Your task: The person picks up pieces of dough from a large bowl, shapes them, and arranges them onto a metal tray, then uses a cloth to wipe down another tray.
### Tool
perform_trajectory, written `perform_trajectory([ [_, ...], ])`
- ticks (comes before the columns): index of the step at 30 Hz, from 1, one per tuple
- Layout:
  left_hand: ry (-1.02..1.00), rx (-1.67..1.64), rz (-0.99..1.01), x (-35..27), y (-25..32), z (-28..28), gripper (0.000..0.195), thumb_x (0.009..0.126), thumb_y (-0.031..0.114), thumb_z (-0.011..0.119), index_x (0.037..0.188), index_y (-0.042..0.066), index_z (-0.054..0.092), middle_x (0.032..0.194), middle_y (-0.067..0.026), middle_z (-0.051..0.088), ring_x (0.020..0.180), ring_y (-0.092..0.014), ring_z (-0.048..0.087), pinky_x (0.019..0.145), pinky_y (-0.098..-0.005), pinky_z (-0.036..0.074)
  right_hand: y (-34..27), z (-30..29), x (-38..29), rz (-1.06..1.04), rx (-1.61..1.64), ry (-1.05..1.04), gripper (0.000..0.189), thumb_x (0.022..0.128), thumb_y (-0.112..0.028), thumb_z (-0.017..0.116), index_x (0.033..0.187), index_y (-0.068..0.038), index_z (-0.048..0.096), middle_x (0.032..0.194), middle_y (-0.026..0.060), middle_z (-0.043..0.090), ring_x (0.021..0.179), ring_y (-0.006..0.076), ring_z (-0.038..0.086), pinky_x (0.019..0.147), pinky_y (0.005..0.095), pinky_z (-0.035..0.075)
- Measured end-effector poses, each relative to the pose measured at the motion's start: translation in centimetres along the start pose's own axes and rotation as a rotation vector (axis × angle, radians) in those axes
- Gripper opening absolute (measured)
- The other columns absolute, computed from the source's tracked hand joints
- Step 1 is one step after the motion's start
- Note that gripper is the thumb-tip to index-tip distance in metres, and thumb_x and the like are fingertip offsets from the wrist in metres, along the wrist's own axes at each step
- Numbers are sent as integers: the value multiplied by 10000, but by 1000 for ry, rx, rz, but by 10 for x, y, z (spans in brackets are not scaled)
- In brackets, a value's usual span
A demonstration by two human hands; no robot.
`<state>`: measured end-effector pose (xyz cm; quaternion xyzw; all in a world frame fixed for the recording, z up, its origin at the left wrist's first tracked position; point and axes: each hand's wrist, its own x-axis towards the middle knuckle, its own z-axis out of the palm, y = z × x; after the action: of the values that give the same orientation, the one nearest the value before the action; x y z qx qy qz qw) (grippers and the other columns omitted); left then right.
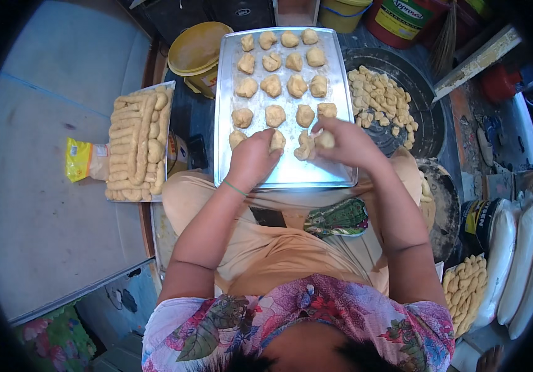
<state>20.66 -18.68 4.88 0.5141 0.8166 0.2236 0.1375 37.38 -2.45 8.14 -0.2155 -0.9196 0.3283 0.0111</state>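
Observation:
A metal baking tray (290, 179) lies across my lap, bearing rows of rough dough balls (297, 86). Over the near row, my left hand (256, 156) has its fingers around a dough ball (277, 140) that rests on the tray. My right hand (343, 142) holds a rounder piece of dough (325, 139) between thumb and fingers, just above or on the tray. Beside it lies a folded, uneven dough lump (304, 146). Another ball (236, 138) shows partly behind my left hand. Right of the tray, small cut dough pieces (380, 95) fill part of a round dark pan (429, 125).
At the left, a tray of dough rolls (136, 139) stands by a yellow plastic packet (77, 159). A lidded yellow bucket (196, 51) adjoins the tray's upper left. White filled sacks (520, 265) and a batch of shaped dough (465, 290) are at lower right. A wooden post (478, 63) slants at upper right.

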Motion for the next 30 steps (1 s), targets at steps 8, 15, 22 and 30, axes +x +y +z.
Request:
perform_trajectory([
  [8, 54, -104, -2, -2, -11, -20, 454, 757, 245, 708, 1133, 14, 602, 979, -179, 638, 870, -326, 633, 765, -380, 504, 0, 21, -7, -43, -209, 134, 465, 681, -319, 770, 1080, -135, 617, 987, 97, 595, 939, 300, 608, 792, 405, 488],
  [15, 33, -7, -73, -15, -41, -44, 410, 736, 204, 703, 1117, 77, 618, 1053, -133, 589, 914, -325, 617, 792, -393, 498, -2, -1, -11, 205, -250, -32, 442, 714, -345, 742, 1066, -112, 615, 1002, 109, 624, 916, 294, 622, 772, 404, 492],
  [22, 58, -45, 39, -12, -41, -42, 402, 737, 169, 676, 1125, 85, 617, 1117, -126, 580, 923, -335, 611, 799, -392, 497, -3, 16, 0, -122, -71, 232, 367, 744, -298, 725, 1041, -104, 631, 974, 123, 618, 908, 312, 615, 779, 407, 488],
  [30, -117, 84, 171, -3, -4, -8, 501, 758, 157, 654, 1246, 147, 541, 1193, -110, 570, 928, -325, 618, 786, -403, 512, -22, 34, 21, -98, -226, 37, 378, 735, -305, 732, 1032, -91, 637, 958, 131, 610, 907, 329, 606, 795, 418, 487],
])
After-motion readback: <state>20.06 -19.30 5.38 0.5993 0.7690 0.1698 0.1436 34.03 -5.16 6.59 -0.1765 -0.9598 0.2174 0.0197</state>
